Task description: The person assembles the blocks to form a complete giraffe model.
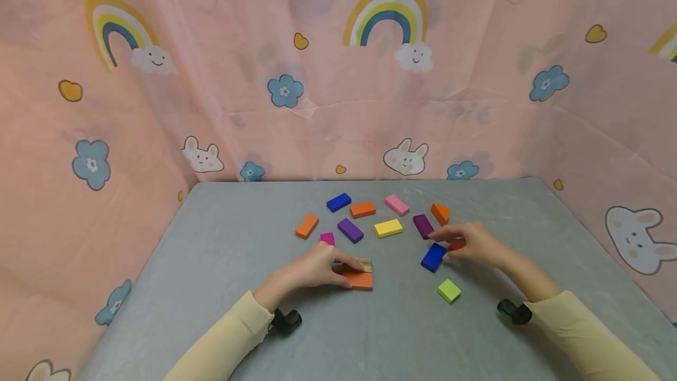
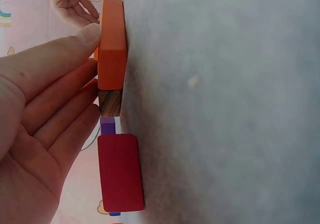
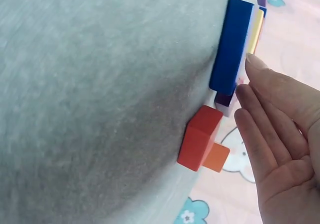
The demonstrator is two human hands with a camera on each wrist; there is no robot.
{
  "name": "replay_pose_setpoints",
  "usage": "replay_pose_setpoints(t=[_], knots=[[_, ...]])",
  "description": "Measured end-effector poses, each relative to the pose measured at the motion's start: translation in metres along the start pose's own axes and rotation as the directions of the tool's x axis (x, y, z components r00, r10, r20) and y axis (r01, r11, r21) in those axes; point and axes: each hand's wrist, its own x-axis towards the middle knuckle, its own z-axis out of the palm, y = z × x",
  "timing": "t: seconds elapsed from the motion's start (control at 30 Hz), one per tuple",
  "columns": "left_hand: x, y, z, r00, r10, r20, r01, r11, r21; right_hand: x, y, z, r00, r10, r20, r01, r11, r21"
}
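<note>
My left hand (image 1: 319, 267) rests on two flat blocks lying side by side: an orange block (image 1: 359, 281) near me and a bare wood block (image 1: 367, 264) behind it. In the left wrist view the thumb touches the upper edge of the orange block, with the other fingers extended beside the wood. My right hand (image 1: 476, 244) hovers around a blue block (image 1: 433, 257), thumb and fingers spread apart. In the right wrist view the thumb tip is close beside the blue block; contact is unclear. A red block (image 3: 200, 139) sits below that hand, partly hidden in the head view.
Behind the hands lie several coloured blocks, among them a yellow block (image 1: 388, 228), a purple block (image 1: 350, 230), a dark purple block (image 1: 423, 226) and an orange triangle (image 1: 441, 213). A magenta block (image 1: 328, 238) is beyond the left hand. A lime block (image 1: 449, 291) lies nearer.
</note>
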Motion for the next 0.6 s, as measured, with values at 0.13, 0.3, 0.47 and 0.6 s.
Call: replay_pose_setpoints(t=[0.13, 0.3, 0.47, 0.6], knots=[[-0.0002, -0.0005, 0.0007, 1.0, 0.002, -0.005, -0.002, 1.0, -0.001, 0.0009, 0.0031, 0.0023, 0.999, 0.024, 0.025, -0.024, 1.0, -0.002], [-0.0001, -0.0015, 0.0013, 1.0, 0.005, -0.006, -0.005, 1.0, 0.008, 0.0029, 0.0031, 0.0044, 0.998, 0.04, 0.043, -0.039, 0.999, -0.034], [0.0001, -0.0017, 0.0011, 1.0, 0.01, -0.006, -0.01, 1.0, 0.008, 0.0053, 0.0003, 0.0059, 0.998, 0.029, 0.048, -0.025, 0.996, -0.089], [-0.0001, -0.0017, 0.0008, 1.0, 0.005, -0.003, -0.005, 1.0, 0.005, 0.0069, -0.0019, 0.0058, 0.997, 0.042, 0.057, -0.035, 0.993, -0.112]])
